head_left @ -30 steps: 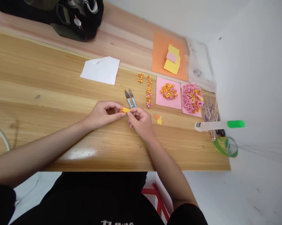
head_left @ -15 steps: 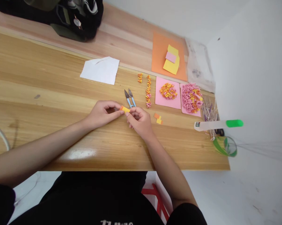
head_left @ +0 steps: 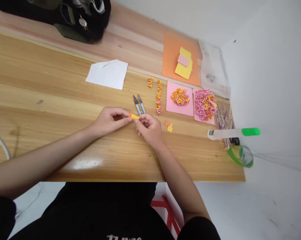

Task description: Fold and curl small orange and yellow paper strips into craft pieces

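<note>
Between my two hands is a small orange-and-yellow paper strip (head_left: 134,116). My left hand (head_left: 111,119) pinches its orange end between thumb and forefinger. At the yellow end, my right hand (head_left: 149,128) grips it with thumb and fingers, the other fingers curled under. Just beyond the strip lie blue-handled thread snips (head_left: 139,104), blades pointing away from me. Small orange and yellow paper pieces (head_left: 169,126) rest on the table to the right of my right hand. Past the snips stand a row of little folded paper bits (head_left: 158,96) and a shorter row (head_left: 149,82).
Pink sheets carry a heap of orange-yellow bits (head_left: 180,97) and a larger pink heap (head_left: 204,104). Farther back are an orange sheet (head_left: 168,55) and a white paper (head_left: 106,75). A green-capped glue bottle (head_left: 225,133), a green tape roll (head_left: 231,156) and a black bag (head_left: 95,33) edge the table.
Both hands keep their hold on the strip in nearly the same place. The whole view has shifted very slightly; the things on the table have not visibly moved.
</note>
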Motion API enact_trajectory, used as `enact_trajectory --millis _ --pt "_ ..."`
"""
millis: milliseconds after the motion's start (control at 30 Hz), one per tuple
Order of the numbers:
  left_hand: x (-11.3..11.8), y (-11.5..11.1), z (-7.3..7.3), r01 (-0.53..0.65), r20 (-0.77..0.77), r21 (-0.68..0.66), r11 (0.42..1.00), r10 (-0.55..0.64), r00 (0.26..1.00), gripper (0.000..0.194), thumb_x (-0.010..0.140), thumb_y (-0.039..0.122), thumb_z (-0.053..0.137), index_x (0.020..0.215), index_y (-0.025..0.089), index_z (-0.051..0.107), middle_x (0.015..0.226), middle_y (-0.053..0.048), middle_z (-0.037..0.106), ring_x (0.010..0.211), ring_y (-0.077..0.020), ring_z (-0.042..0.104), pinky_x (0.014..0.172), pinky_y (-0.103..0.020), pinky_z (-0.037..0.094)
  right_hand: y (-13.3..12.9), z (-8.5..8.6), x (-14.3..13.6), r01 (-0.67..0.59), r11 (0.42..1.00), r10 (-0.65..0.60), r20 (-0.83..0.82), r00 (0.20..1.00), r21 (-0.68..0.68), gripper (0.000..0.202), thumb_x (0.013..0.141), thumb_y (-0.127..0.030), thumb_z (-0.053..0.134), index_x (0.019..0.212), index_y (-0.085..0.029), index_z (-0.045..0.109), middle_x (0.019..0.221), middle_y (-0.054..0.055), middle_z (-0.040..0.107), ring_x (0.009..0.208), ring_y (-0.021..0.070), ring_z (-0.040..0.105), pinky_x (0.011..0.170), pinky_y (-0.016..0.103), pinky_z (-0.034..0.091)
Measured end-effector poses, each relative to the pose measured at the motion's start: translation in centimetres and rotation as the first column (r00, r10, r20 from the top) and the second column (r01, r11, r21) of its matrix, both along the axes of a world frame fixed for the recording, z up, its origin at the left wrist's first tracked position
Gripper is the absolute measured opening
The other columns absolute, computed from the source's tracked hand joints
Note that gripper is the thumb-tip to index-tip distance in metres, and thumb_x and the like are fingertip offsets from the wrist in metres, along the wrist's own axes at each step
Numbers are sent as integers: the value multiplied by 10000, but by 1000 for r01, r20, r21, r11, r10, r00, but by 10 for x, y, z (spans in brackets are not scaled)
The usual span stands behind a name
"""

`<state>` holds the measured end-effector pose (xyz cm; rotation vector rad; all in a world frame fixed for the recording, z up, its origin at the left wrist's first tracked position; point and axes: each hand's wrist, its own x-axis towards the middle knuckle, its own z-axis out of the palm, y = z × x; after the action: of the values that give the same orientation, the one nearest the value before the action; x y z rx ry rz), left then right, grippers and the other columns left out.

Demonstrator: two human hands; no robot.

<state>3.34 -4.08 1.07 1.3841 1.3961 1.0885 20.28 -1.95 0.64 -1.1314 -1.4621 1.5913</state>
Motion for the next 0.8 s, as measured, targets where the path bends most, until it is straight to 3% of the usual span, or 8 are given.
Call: enact_trajectory --millis 233,800 --pt "0 0 1 9 -65 -20 1000 -10 998 306 704 475 702 703 169 707 735 -44 722 665 -154 620 626 -252 487 0 -1 1 -12 1000 12 6 1000 15 174 755 -356 628 741 -204 545 536 -74 531 406 61 465 401 195 355" --pt "0 0 0 -14 -60 -20 1000 12 998 304 688 462 710 709 160 688 690 -28 682 620 -127 574 600 -229 469 -1 -2 0 -25 998 23 33 999 64 171 747 -365 629 763 -204 574 567 -62 537 460 75 469 443 215 384"
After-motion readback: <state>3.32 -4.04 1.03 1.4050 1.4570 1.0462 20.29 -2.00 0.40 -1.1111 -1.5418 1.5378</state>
